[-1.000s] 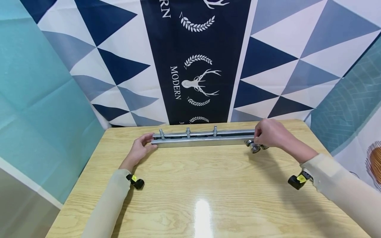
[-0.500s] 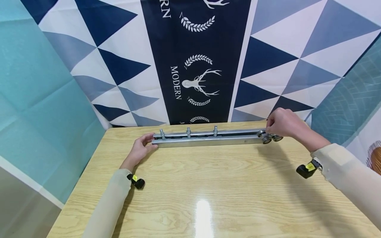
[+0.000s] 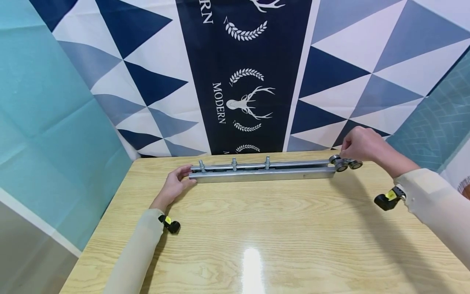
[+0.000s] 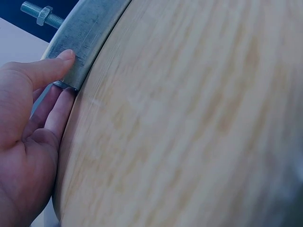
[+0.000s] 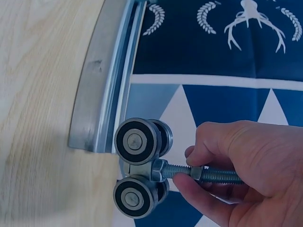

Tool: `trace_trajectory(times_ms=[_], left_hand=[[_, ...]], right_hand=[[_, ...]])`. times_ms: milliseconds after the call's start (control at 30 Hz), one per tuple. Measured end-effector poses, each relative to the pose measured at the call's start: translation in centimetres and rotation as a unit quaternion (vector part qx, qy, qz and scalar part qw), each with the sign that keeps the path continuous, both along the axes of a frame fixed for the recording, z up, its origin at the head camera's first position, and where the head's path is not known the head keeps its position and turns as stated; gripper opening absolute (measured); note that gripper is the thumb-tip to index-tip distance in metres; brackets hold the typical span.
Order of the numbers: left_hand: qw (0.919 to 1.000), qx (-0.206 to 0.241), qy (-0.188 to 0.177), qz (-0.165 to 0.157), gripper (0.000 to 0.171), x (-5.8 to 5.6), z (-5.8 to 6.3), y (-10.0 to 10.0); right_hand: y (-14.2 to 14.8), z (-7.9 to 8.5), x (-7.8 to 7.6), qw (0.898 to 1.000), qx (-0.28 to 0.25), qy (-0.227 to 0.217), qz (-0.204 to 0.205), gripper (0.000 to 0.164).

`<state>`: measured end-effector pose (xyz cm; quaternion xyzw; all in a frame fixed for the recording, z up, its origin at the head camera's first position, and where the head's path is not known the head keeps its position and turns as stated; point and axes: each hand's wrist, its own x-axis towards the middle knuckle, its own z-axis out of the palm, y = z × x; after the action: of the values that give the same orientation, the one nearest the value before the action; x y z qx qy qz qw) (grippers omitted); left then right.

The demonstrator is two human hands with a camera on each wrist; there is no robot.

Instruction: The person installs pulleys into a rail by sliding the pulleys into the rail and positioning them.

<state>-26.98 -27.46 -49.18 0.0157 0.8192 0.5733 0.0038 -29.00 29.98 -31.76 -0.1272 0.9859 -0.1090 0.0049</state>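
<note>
A long metal track rail (image 3: 262,176) lies across the far part of the table, its slot facing up. Out of the slot stand three threaded bolts (image 3: 234,164) with nuts, towards the left half. My left hand (image 3: 173,187) grips the rail's left end, thumb (image 4: 67,56) on the front wall and fingers at the end. A four-wheeled roller trolley (image 5: 137,142) is at the rail's right end, raised off the table. My right hand (image 3: 361,143) pinches its threaded bolt (image 5: 220,176) between thumb and fingers. Whether the wheels touch the rail end cannot be told.
The wooden table (image 3: 220,228) extends towards me in front of the rail. Close behind its far edge hangs a patterned cloth (image 3: 249,81). A teal cloth (image 3: 62,114) hangs at the left.
My right hand has carried the trolley rightwards and slightly back, from in front of the rail to its right end. My left hand stays on the left end.
</note>
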Motion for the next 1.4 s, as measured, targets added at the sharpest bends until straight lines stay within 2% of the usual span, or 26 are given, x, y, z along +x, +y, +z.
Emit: trace_trajectory(times_ms=[600,967,1400], left_hand=[[1.0,0.004,-0.003,0.0,0.063,-0.2,-0.2,-0.2],[1.0,-0.002,-0.004,-0.007,0.063,-0.4,0.0,-0.2],[0.9999,-0.003,-0.008,-0.006,0.064,-0.3,-0.1,-0.2]], right_hand=[[1.8,-2.1,-1.8,0.999,-0.018,-0.026,-0.029,0.015],[2.4,-3.6,-2.4,0.999,-0.021,-0.033,-0.022,0.014],[2.9,-4.4,-3.0,0.999,-0.022,-0.034,-0.027,0.015]])
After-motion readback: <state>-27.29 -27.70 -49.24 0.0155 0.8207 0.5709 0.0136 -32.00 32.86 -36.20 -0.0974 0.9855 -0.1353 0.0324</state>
